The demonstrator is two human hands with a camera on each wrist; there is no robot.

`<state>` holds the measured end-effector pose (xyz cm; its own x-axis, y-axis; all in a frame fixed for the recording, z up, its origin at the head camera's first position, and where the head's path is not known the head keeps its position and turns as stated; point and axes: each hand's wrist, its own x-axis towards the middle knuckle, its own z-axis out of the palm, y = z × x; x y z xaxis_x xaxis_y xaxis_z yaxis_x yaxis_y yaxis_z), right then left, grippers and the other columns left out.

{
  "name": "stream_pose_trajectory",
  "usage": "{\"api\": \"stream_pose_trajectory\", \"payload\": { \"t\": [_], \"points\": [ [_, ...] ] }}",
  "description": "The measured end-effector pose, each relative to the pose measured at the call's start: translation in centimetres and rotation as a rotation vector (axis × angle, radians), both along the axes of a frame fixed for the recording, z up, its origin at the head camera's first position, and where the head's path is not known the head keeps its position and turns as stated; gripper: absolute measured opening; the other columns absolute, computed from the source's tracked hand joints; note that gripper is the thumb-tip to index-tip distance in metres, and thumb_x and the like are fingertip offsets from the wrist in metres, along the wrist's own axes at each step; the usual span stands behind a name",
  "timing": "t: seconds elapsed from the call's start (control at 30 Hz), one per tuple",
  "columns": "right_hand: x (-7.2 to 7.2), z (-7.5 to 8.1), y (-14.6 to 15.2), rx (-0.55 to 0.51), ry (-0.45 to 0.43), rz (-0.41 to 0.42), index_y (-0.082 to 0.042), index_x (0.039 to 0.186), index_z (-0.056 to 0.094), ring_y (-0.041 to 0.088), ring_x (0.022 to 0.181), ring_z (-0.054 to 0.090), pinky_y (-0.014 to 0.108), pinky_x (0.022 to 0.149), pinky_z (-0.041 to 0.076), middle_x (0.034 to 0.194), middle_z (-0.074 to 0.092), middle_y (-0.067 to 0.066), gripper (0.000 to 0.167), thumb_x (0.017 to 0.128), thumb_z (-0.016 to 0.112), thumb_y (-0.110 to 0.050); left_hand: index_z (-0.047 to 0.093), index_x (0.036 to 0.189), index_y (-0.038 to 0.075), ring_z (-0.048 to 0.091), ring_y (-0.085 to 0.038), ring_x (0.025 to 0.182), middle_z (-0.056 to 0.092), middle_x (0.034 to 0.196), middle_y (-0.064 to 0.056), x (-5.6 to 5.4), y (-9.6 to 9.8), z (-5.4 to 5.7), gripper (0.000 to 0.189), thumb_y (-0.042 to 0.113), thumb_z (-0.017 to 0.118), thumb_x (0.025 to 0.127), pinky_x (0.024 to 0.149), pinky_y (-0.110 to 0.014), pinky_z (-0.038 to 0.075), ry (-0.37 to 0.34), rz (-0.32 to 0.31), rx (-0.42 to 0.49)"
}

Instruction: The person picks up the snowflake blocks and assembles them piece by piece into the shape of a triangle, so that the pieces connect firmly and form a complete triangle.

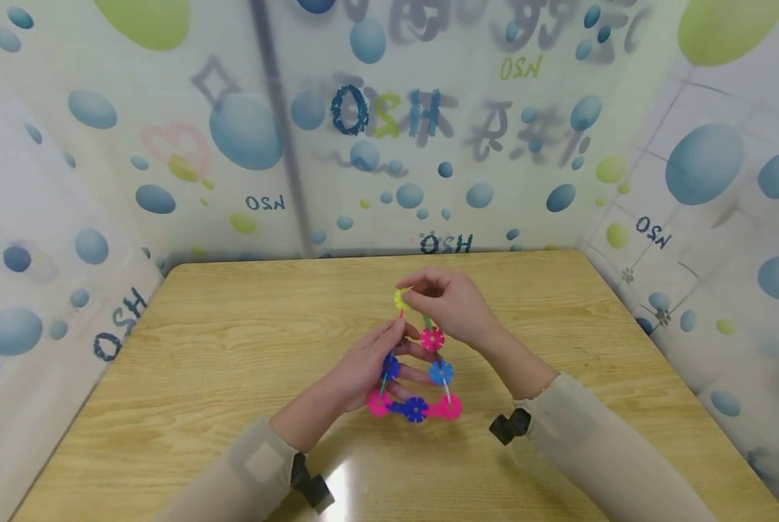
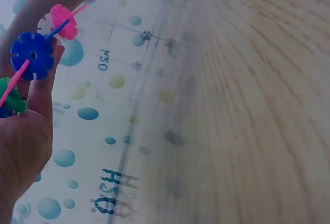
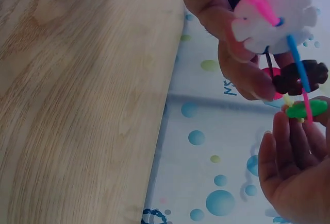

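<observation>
Slotted plastic flower discs are joined edge to edge into a triangular loop, held above the table. At its top, the right hand point(image 1: 451, 308) pinches a yellow flower disc point(image 1: 399, 298) between thumb and fingers. The left hand point(image 1: 366, 366) grips the loop's left side, its other fingers spread behind the dark blue disc point(image 1: 390, 367). Down the right side hang a pink disc point(image 1: 432, 338) and a light blue disc point(image 1: 441, 373). A white disc point(image 3: 273, 20) and a green disc point(image 3: 307, 108) show in the right wrist view. Fingers partly hide the upper left side.
Beneath the hands lies a wooden table point(image 1: 232, 348). A pale curtain or sheet point(image 1: 382, 203) printed with bubbles and letters stands behind and at both sides. Dark small blocks point(image 1: 509, 426) are strapped at the sleeve cuffs.
</observation>
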<state>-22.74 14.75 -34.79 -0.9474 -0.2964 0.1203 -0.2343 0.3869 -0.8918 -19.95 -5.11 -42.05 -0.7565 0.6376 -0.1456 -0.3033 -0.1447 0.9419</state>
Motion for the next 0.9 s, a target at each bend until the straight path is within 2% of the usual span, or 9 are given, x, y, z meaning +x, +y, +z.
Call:
{"api": "stream_pose_trajectory", "payload": {
  "t": [0.13,0.23,0.33,0.47,0.6,0.7,0.9],
  "points": [
    [-0.3,-0.1,0.0,-0.041,-0.03,-0.055,-0.012,0.123,0.08,0.029,0.08,0.066,0.026,0.059,0.046,0.1,0.078,0.017,0.021,0.105,0.073,-0.02,0.052,0.143,0.013,0.083,-0.021,0.101,0.078,0.124,-0.001,0.0,-0.1,-0.1,0.051,0.053,0.032,0.119,0.068,-0.035,0.069,-0.003,-0.02,0.032],
    [-0.7,-0.1,0.0,-0.058,-0.088,-0.064,-0.009,0.121,0.08,0.028,0.089,0.073,0.028,0.067,0.055,0.098,0.079,0.011,0.022,0.103,0.075,-0.02,0.05,0.151,0.01,0.082,-0.021,0.102,0.077,0.126,-0.002,0.1,-0.2,-0.3,0.057,0.053,0.03,0.12,0.069,-0.035,0.07,0.001,-0.044,0.068],
    [-1.0,0.0,0.2,-0.075,-0.151,-0.044,-0.007,0.119,0.08,0.026,0.088,0.073,0.03,0.076,0.06,0.097,0.078,0.003,0.022,0.103,0.076,-0.021,0.046,0.157,0.008,0.082,-0.021,0.104,0.076,0.128,-0.003,0.1,-0.3,-0.3,0.062,0.055,0.032,0.119,0.07,-0.036,0.07,0.008,-0.067,0.095],
    [-1.0,0.1,0.3,-0.094,-0.193,-0.019,-0.004,0.117,0.081,0.029,0.09,0.072,0.032,0.081,0.061,0.098,0.077,0.001,0.023,0.103,0.077,-0.022,0.047,0.157,0.01,0.082,-0.019,0.104,0.078,0.129,-0.002,0.0,-0.4,-0.4,0.063,0.058,0.034,0.118,0.071,-0.036,0.07,0.019,-0.082,0.099],
    [-1.0,0.1,0.3,-0.094,-0.207,-0.008,-0.004,0.116,0.081,0.026,0.088,0.071,0.03,0.08,0.061,0.096,0.076,0.001,0.023,0.102,0.077,-0.022,0.05,0.153,0.012,0.082,-0.019,0.099,0.079,0.126,-0.002,0.1,-0.3,-0.3,0.062,0.06,0.035,0.117,0.07,-0.039,0.07,0.012,-0.065,0.1],
    [-1.0,0.0,0.3,-0.091,-0.215,-0.002,-0.004,0.116,0.081,0.023,0.087,0.07,0.031,0.081,0.061,0.096,0.076,0.0,0.023,0.102,0.078,-0.022,0.05,0.153,0.01,0.083,-0.019,0.093,0.08,0.122,-0.003,0.2,-0.1,-0.2,0.065,0.062,0.034,0.117,0.067,-0.04,0.07,0.007,-0.03,0.091],
    [-0.9,0.0,0.2,-0.074,-0.218,-0.004,-0.005,0.115,0.082,0.02,0.087,0.071,0.033,0.083,0.062,0.1,0.079,0.004,0.022,0.102,0.078,-0.022,0.049,0.154,0.007,0.083,-0.022,0.084,0.08,0.119,-0.008,0.3,0.2,0.0,0.072,0.064,0.026,0.116,0.06,-0.039,0.068,0.057,0.035,0.006]
  ]
}}
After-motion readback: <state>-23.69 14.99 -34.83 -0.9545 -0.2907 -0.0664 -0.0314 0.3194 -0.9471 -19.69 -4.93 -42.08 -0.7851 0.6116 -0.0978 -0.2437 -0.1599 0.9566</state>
